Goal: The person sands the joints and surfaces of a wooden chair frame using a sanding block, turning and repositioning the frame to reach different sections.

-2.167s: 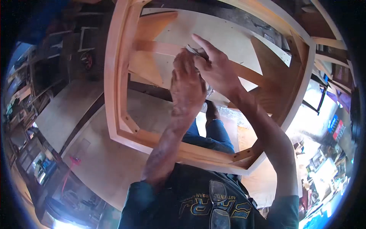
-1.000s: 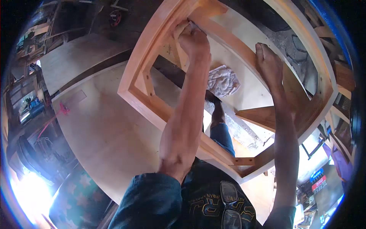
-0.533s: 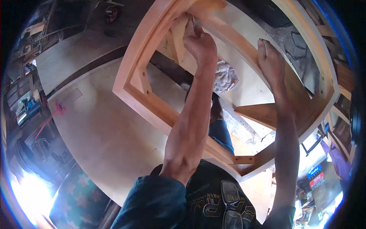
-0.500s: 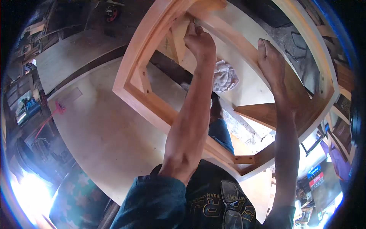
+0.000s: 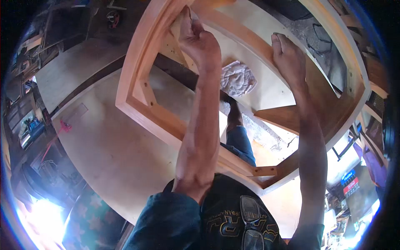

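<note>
A pale wooden frame (image 5: 143, 114) with curved sides and screw-holed corner blocks fills the upper middle. My left hand (image 5: 200, 41) reaches inside it, fingers closed, against the inner edge near the upper left; whatever the fingers hold is hidden. My right hand (image 5: 289, 58) is closed over the long inner rail of the frame, thumb side up. Between my forearms, a crumpled white cloth (image 5: 238, 79) lies on a pale board beneath the frame. A triangular wooden piece (image 5: 279, 116) sits below my right hand.
A large pale curved panel (image 5: 112, 133) spreads out at the left, with another pale board (image 5: 79, 66) behind it. My leg (image 5: 239, 141) shows through the frame. Sunglasses (image 5: 251, 212) hang on my shirt. Clutter and bright light lie at both sides.
My left hand has slid left and slightly up along the inside of the frame. My right hand keeps its hold on the rail, and the view has shifted slightly.
</note>
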`<state>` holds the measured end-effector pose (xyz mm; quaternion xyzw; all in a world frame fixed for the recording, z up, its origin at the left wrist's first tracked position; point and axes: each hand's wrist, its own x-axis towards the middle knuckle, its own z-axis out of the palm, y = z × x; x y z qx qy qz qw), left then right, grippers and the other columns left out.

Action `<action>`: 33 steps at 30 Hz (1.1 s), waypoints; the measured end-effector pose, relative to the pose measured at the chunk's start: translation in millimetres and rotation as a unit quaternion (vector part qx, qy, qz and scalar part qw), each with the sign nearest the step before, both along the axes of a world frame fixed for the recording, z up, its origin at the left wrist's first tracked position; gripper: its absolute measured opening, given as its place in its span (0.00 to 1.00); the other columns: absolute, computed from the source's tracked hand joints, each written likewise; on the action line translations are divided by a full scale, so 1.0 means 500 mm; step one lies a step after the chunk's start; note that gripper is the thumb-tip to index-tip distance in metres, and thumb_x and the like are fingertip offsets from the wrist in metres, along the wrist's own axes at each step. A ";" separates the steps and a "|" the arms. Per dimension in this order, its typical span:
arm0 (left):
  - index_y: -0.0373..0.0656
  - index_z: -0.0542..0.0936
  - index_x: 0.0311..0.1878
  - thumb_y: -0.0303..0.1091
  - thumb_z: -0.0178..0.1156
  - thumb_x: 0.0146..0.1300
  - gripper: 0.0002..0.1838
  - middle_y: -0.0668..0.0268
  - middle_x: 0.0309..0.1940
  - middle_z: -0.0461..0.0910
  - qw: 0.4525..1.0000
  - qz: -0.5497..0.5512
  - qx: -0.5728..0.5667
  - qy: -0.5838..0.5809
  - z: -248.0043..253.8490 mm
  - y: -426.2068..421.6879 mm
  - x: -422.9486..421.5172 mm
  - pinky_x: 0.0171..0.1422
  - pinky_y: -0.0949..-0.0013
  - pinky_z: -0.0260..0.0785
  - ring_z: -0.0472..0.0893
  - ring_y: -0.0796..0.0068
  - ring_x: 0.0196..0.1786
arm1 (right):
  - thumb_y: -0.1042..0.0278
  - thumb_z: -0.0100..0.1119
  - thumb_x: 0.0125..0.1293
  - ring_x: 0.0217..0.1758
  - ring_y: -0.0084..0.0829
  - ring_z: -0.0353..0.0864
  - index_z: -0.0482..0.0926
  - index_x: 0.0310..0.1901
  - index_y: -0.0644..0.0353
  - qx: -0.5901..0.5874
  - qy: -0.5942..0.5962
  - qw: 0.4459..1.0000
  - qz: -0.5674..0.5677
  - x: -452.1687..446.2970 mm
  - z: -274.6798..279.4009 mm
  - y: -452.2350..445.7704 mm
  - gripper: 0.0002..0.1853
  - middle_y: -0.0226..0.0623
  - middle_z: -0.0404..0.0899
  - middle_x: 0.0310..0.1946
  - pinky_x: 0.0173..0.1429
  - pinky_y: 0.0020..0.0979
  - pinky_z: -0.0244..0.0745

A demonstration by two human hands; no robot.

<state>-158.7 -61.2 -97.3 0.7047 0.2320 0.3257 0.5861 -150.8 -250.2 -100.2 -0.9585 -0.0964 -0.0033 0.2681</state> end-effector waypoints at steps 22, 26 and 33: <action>0.32 0.77 0.42 0.21 0.47 0.59 0.10 0.65 0.29 0.76 0.998 0.040 -0.021 -0.045 -0.104 0.003 0.039 0.39 0.75 0.65 0.73 0.77 0.34 | 0.58 0.40 0.65 0.42 0.46 0.77 0.75 0.38 0.59 0.013 0.029 0.999 -0.012 0.011 0.002 0.004 0.16 0.46 0.77 0.38 0.47 0.42 0.71; 0.30 0.77 0.39 0.19 0.49 0.58 0.09 0.66 0.30 0.75 0.990 0.040 -0.134 0.002 -0.079 0.018 0.035 0.39 0.76 0.63 0.71 0.79 0.34 | 0.57 0.39 0.66 0.42 0.47 0.76 0.75 0.38 0.59 0.010 0.035 0.999 -0.007 0.010 0.000 0.003 0.16 0.46 0.77 0.38 0.47 0.42 0.70; 0.38 0.77 0.43 0.25 0.48 0.59 0.11 0.64 0.37 0.77 0.999 -0.035 -0.005 -0.034 -0.090 0.049 0.033 0.43 0.70 0.66 0.73 0.71 0.40 | 0.55 0.37 0.66 0.43 0.50 0.76 0.74 0.41 0.59 -0.002 0.023 1.000 -0.001 0.007 -0.006 -0.001 0.18 0.49 0.77 0.39 0.48 0.46 0.69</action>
